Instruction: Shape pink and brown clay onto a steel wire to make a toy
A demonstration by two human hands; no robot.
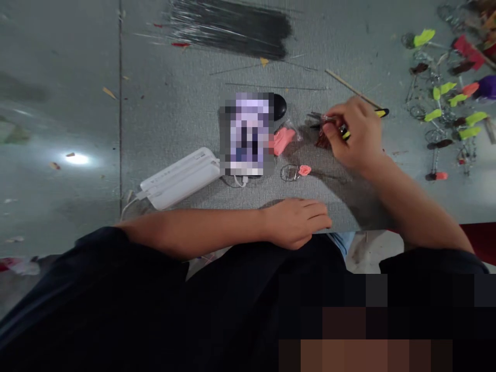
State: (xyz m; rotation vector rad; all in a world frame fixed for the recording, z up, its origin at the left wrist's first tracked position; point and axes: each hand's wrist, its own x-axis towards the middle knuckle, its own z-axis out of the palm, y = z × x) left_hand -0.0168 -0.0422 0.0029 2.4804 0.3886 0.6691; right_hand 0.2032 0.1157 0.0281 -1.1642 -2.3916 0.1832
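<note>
My right hand [356,132] is closed round small pliers [344,133] with black and yellow handles. Their dark jaws point left, over a small brown plastic packet [322,139] on the table. Whether the fingers touch that packet I cannot tell. My left hand [298,222] lies palm down at the table's near edge, its fingers loosely bent and nothing visible in it. Between the hands sits a pink rose [305,170] on a thin wire ring [289,172]. A packet of pink material [284,140] lies left of the brown one.
A phone with a blurred screen [250,134] stands beside a black round object [279,107]. A white power bank [182,178] is cabled nearby. Thin wires [232,28] lie at the back, a wooden stick [349,87] behind my right hand, and several wire flower pieces [434,114] at right.
</note>
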